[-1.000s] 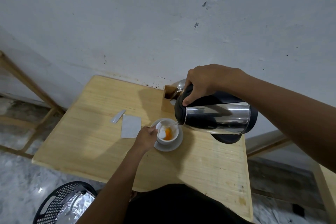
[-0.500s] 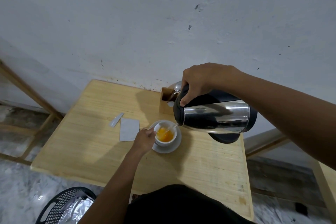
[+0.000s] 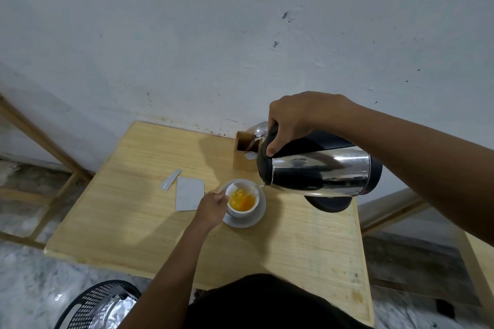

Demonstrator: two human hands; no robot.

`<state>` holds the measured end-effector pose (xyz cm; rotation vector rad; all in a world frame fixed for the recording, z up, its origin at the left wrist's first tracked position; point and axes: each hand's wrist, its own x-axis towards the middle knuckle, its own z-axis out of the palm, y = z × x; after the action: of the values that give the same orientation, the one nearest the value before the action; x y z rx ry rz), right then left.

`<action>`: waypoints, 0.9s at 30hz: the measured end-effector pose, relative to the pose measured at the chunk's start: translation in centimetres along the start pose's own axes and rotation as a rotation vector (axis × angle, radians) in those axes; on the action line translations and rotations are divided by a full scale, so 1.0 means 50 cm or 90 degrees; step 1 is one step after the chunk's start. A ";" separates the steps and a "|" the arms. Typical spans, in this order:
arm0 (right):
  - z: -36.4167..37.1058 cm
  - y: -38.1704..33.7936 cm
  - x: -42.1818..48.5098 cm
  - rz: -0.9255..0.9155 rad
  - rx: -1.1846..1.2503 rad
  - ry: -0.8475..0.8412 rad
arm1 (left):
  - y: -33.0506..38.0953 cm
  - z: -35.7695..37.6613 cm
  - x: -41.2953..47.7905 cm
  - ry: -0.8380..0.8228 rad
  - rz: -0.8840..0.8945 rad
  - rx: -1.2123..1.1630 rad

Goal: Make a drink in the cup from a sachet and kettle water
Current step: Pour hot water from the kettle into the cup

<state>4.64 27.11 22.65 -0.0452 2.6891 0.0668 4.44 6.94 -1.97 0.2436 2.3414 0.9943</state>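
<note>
Orange liquid fills the lower part of the white cup [image 3: 242,201], which sits on a white saucer [image 3: 256,218] near the middle of the pale wooden worktop [image 3: 294,248]. I see my right hand [image 3: 296,117] wrapped tight round the black handle of the steel kettle [image 3: 320,171], tipped so its spout hangs just above the cup's right rim, a thin stream of water running in. My left hand [image 3: 212,204] has its fingers pinched closed at the cup's left edge, seemingly on the handle, though the grip itself is hidden. Just left of the saucer lies the flat silver sachet [image 3: 189,193], with its torn strip [image 3: 170,179] beside it. Behind the cup a small wooden box [image 3: 244,159] holds something shiny, partly blocked by the kettle. A black mesh basket [image 3: 91,307] with foil sits on the floor, lower left.
</note>
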 end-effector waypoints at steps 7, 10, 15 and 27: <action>-0.005 -0.002 0.001 0.006 0.006 -0.012 | 0.001 0.000 0.001 0.001 0.007 0.021; -0.005 -0.004 -0.001 0.007 0.008 -0.013 | 0.000 -0.001 0.001 -0.002 0.009 0.018; -0.005 -0.007 -0.004 0.004 0.003 -0.016 | 0.002 -0.002 0.000 -0.003 0.013 0.018; 0.018 0.009 -0.001 0.013 0.039 0.002 | 0.001 -0.001 0.002 0.000 0.015 0.033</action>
<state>5.05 27.62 21.89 0.0015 2.6931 -0.0091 4.31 6.98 -1.94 0.2922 2.3722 0.9455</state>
